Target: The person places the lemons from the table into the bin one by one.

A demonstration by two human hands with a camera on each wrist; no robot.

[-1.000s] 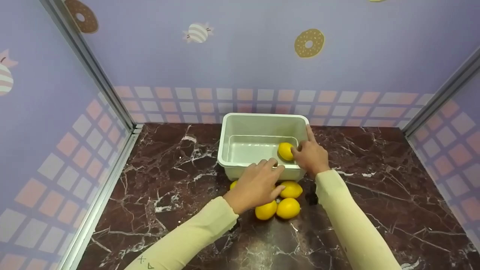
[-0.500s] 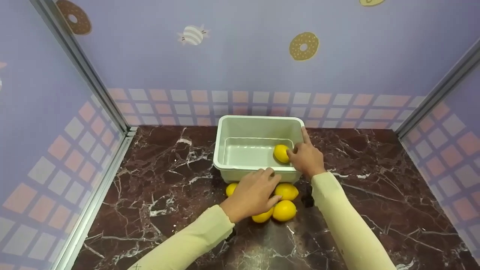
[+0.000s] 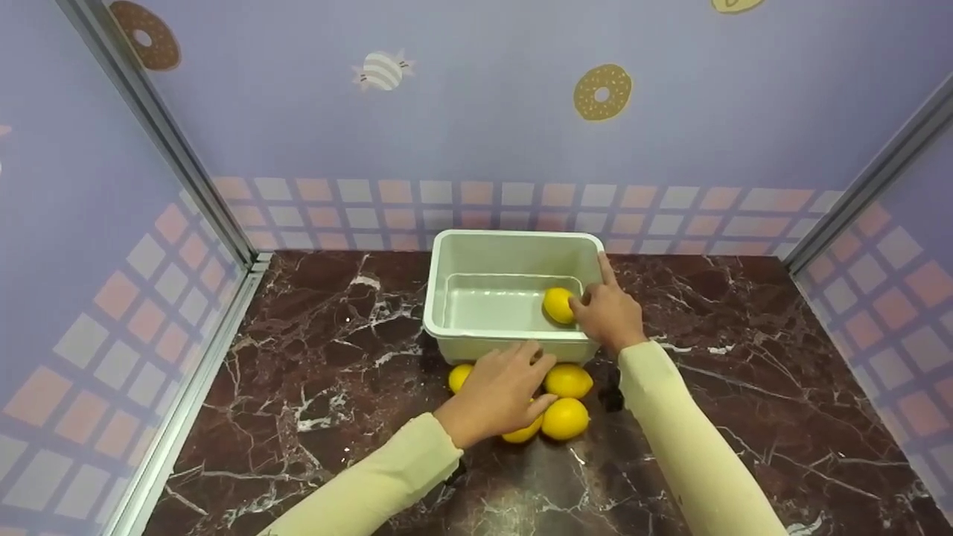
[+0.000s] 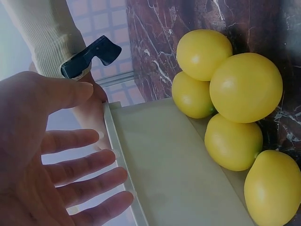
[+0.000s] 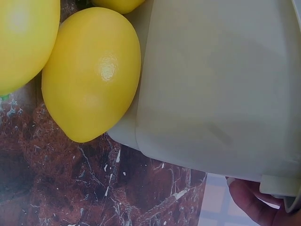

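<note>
A pale plastic bin (image 3: pixel 454 344) stands upright toward the back of the counter, one lemon (image 3: pixel 557 305) lying inside at its right end. My right hand (image 3: pixel 612 316) grips the bin's right rim, the thumb inside by that lemon and the index finger along the edge; in the right wrist view its fingers (image 5: pixel 254 205) curl under the lip. Over the lemons before the bin is my left hand (image 3: pixel 495 391), fingers spread near the front rim and holding nothing. Several lemons (image 4: pixel 233 141) cluster against the front wall, partly hidden by this hand in the head view.
The dark red marbled counter (image 3: pixel 335 357) ends at a patterned purple back wall (image 3: pixel 484 112). A side wall with a metal rail (image 3: pixel 193 380) bounds the left, and another panel (image 3: pixel 908 298) the right. A black strap (image 4: pixel 91 56) wraps the right wrist.
My left hand has drawn back slightly from the bin's front rim toward me. My right hand keeps its grip on the rim. The head view has shifted a little.
</note>
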